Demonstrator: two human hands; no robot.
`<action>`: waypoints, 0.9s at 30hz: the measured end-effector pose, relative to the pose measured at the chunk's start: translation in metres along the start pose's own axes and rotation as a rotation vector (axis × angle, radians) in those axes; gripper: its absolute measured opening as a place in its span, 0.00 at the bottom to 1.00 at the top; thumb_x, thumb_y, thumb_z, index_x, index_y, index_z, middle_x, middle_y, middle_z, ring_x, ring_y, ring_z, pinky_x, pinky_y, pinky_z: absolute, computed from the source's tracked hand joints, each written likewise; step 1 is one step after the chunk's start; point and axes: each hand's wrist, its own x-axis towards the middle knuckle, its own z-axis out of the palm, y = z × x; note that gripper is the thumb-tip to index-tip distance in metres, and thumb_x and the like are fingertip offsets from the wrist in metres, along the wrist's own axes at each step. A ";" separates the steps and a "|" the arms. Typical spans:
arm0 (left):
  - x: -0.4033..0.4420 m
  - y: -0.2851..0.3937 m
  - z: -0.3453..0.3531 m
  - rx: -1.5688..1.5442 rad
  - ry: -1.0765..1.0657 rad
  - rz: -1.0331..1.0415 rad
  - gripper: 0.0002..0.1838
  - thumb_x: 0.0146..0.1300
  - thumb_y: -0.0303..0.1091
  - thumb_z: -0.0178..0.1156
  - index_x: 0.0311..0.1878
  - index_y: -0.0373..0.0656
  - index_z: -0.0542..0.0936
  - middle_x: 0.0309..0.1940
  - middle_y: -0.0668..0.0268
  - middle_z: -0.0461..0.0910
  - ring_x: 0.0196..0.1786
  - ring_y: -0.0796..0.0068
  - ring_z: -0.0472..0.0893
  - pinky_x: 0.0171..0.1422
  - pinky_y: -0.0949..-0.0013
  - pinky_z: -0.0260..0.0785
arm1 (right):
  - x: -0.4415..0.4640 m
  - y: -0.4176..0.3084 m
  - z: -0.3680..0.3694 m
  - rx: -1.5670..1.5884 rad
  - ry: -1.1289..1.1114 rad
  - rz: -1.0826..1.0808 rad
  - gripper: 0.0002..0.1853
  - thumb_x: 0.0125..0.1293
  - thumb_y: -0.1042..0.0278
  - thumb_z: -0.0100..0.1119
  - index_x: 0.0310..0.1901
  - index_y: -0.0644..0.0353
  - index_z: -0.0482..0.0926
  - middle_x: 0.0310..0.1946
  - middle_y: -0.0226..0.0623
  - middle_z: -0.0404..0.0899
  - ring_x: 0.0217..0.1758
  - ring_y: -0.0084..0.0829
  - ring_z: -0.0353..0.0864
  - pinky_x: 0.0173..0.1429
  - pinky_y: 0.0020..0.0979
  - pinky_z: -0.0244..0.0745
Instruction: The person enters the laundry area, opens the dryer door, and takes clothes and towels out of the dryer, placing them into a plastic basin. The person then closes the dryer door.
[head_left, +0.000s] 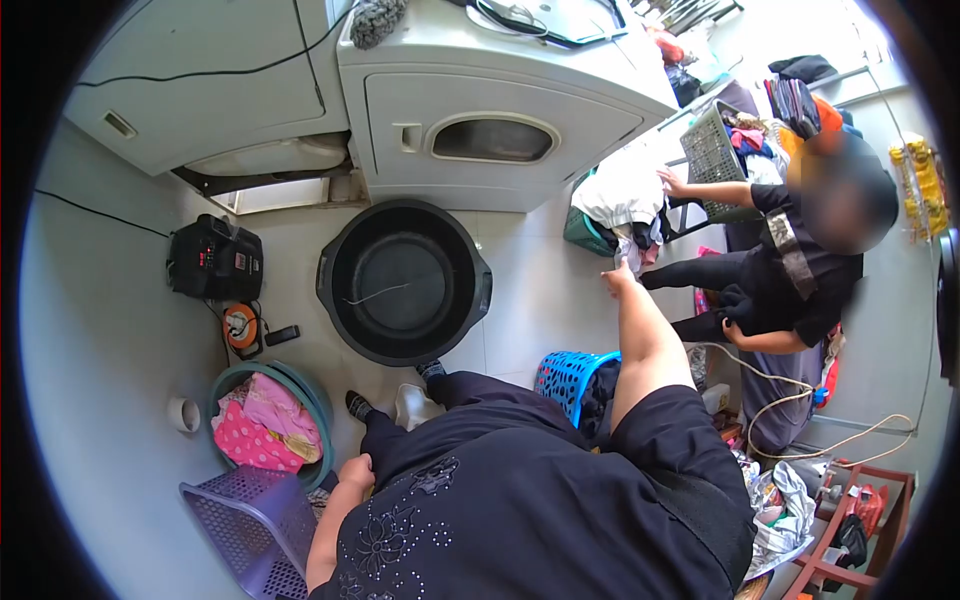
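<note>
- Treat the right-hand grip as unconfirmed: with the right hand (618, 278) stretched far right to a pale cloth (627, 248), cannot tell whether closed on it or merely touching.
- Leave the left hand (358, 472) near, at the dark trousers (400, 437); cannot tell whether holding anything.
- Locate the pale cloth hanging at the near side of the teal basket (583, 230), apparently among other laundry.
- Take a full fold rather than a loose corner, judged the surer hold; lift slowly to avoid dragging neighbouring pieces along.
- Allow for the co-worker's hand (673, 184) at the right edge of the white cloth (615, 188); best not to pull against it.
- Note the look of the pale cloth: greyish, crumpled, gathered into narrow folds; too small to tell what garment.
- Distinguish from the white cloth: broader, brighter, draped over the basket top.
- Keep the arm above the blue basket (562, 380), near; find the black tub (405, 262) farther left.
</note>
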 end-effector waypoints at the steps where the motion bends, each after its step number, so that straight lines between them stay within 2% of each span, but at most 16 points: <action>1: 0.001 0.001 -0.001 0.009 0.006 -0.019 0.06 0.41 0.29 0.59 0.26 0.46 0.74 0.29 0.59 0.79 0.34 0.53 0.77 0.38 0.59 0.69 | 0.008 0.005 0.006 -0.013 -0.001 0.004 0.44 0.58 0.64 0.58 0.68 0.34 0.37 0.55 0.44 0.67 0.45 0.43 0.77 0.43 0.42 0.72; 2: 0.003 -0.004 0.005 0.011 0.004 -0.019 0.06 0.41 0.29 0.59 0.26 0.46 0.74 0.29 0.59 0.79 0.34 0.53 0.77 0.38 0.59 0.69 | 0.008 0.006 0.006 -0.013 -0.001 0.007 0.44 0.58 0.64 0.58 0.68 0.34 0.37 0.55 0.44 0.67 0.45 0.43 0.77 0.43 0.42 0.72; 6: 0.018 -0.038 0.041 -0.853 0.709 1.007 0.04 0.43 0.30 0.58 0.25 0.46 0.74 0.28 0.59 0.79 0.33 0.54 0.77 0.38 0.61 0.69 | -0.008 0.003 -0.001 0.104 -0.050 0.084 0.46 0.58 0.65 0.57 0.68 0.33 0.34 0.55 0.42 0.68 0.45 0.42 0.77 0.40 0.39 0.71; 7: 0.017 -0.036 0.034 -0.852 0.703 1.012 0.04 0.43 0.30 0.58 0.25 0.46 0.74 0.28 0.59 0.79 0.33 0.54 0.77 0.38 0.61 0.69 | -0.012 0.003 -0.002 0.107 -0.046 0.088 0.46 0.58 0.65 0.57 0.68 0.33 0.34 0.55 0.42 0.68 0.45 0.42 0.77 0.40 0.39 0.71; 11: -0.016 -0.014 -0.022 -0.157 -0.009 0.003 0.03 0.44 0.32 0.57 0.25 0.46 0.77 0.26 0.60 0.79 0.30 0.55 0.77 0.37 0.62 0.69 | -0.027 0.006 0.004 0.017 0.008 0.082 0.45 0.58 0.64 0.57 0.68 0.38 0.36 0.54 0.42 0.68 0.45 0.41 0.77 0.41 0.39 0.71; 16: -0.015 -0.009 -0.023 -0.112 -0.007 0.074 0.05 0.45 0.34 0.56 0.25 0.47 0.80 0.25 0.61 0.80 0.29 0.56 0.76 0.36 0.62 0.69 | -0.044 0.001 0.018 -0.102 0.073 0.062 0.44 0.58 0.63 0.57 0.69 0.43 0.37 0.53 0.43 0.69 0.45 0.41 0.77 0.43 0.39 0.71; 17: -0.009 -0.012 -0.019 -0.113 -0.006 0.078 0.05 0.45 0.34 0.56 0.25 0.47 0.80 0.25 0.61 0.80 0.29 0.56 0.76 0.36 0.62 0.69 | -0.050 0.002 0.023 -0.076 0.038 0.071 0.42 0.59 0.56 0.55 0.69 0.44 0.39 0.56 0.44 0.65 0.50 0.43 0.73 0.49 0.41 0.68; 18: -0.002 -0.020 -0.010 -0.294 0.154 0.353 0.06 0.45 0.34 0.56 0.25 0.47 0.81 0.26 0.61 0.80 0.29 0.55 0.76 0.36 0.62 0.69 | -0.057 0.008 0.028 -0.049 0.000 0.079 0.41 0.60 0.49 0.54 0.69 0.45 0.41 0.59 0.45 0.62 0.55 0.46 0.69 0.55 0.44 0.65; 19: 0.003 -0.025 -0.004 -0.473 0.313 0.628 0.06 0.45 0.34 0.56 0.25 0.47 0.81 0.26 0.61 0.80 0.29 0.55 0.76 0.35 0.62 0.69 | 0.007 0.053 0.045 -0.048 0.002 0.078 0.41 0.60 0.49 0.54 0.69 0.45 0.41 0.59 0.45 0.62 0.55 0.46 0.69 0.55 0.44 0.65; 21: 0.015 -0.037 0.008 -0.827 0.638 1.181 0.07 0.45 0.35 0.56 0.25 0.48 0.82 0.26 0.62 0.80 0.28 0.55 0.76 0.35 0.62 0.69 | 0.091 0.141 0.109 0.251 -0.211 0.124 0.41 0.58 0.39 0.46 0.68 0.45 0.42 0.64 0.46 0.52 0.63 0.48 0.55 0.62 0.47 0.54; 22: 0.018 -0.038 0.009 -0.824 0.643 1.181 0.07 0.45 0.35 0.56 0.25 0.48 0.82 0.26 0.62 0.80 0.28 0.55 0.76 0.35 0.62 0.69 | 0.124 0.182 0.146 0.401 -0.321 0.145 0.42 0.58 0.34 0.42 0.68 0.45 0.43 0.66 0.46 0.47 0.66 0.50 0.48 0.66 0.48 0.48; 23: 0.018 -0.038 0.007 -0.625 0.472 0.913 0.07 0.45 0.35 0.56 0.25 0.48 0.82 0.26 0.62 0.80 0.28 0.55 0.76 0.35 0.62 0.69 | 0.131 0.189 0.148 0.551 -0.429 0.168 0.43 0.57 0.29 0.38 0.68 0.45 0.43 0.68 0.47 0.42 0.70 0.51 0.41 0.69 0.49 0.43; 24: 0.017 -0.035 0.004 -0.427 0.303 0.643 0.07 0.45 0.35 0.56 0.25 0.48 0.81 0.26 0.62 0.80 0.28 0.55 0.76 0.35 0.62 0.68 | 0.075 0.166 0.128 0.551 -0.429 0.167 0.43 0.57 0.29 0.38 0.68 0.45 0.43 0.68 0.47 0.42 0.70 0.51 0.41 0.69 0.49 0.43; 25: 0.021 -0.038 0.008 -0.229 0.138 0.372 0.07 0.45 0.36 0.56 0.25 0.48 0.81 0.26 0.62 0.80 0.28 0.55 0.76 0.35 0.62 0.68 | 0.018 0.131 0.120 0.190 -0.305 0.114 0.42 0.57 0.41 0.48 0.68 0.48 0.44 0.62 0.49 0.55 0.63 0.48 0.56 0.63 0.45 0.55; 26: 0.023 -0.038 0.009 -0.032 -0.027 0.100 0.07 0.45 0.36 0.56 0.25 0.48 0.81 0.26 0.62 0.80 0.28 0.55 0.76 0.35 0.62 0.68 | -0.076 0.073 0.107 -0.170 -0.174 0.063 0.43 0.57 0.53 0.58 0.68 0.51 0.44 0.56 0.51 0.67 0.56 0.45 0.70 0.57 0.41 0.67; 27: 0.024 -0.039 0.008 -0.031 -0.025 0.101 0.07 0.45 0.36 0.56 0.25 0.48 0.81 0.26 0.62 0.80 0.28 0.55 0.76 0.35 0.62 0.68 | -0.083 0.091 0.117 -0.126 -0.228 -0.106 0.44 0.54 0.58 0.61 0.68 0.56 0.46 0.57 0.50 0.66 0.58 0.42 0.69 0.59 0.36 0.67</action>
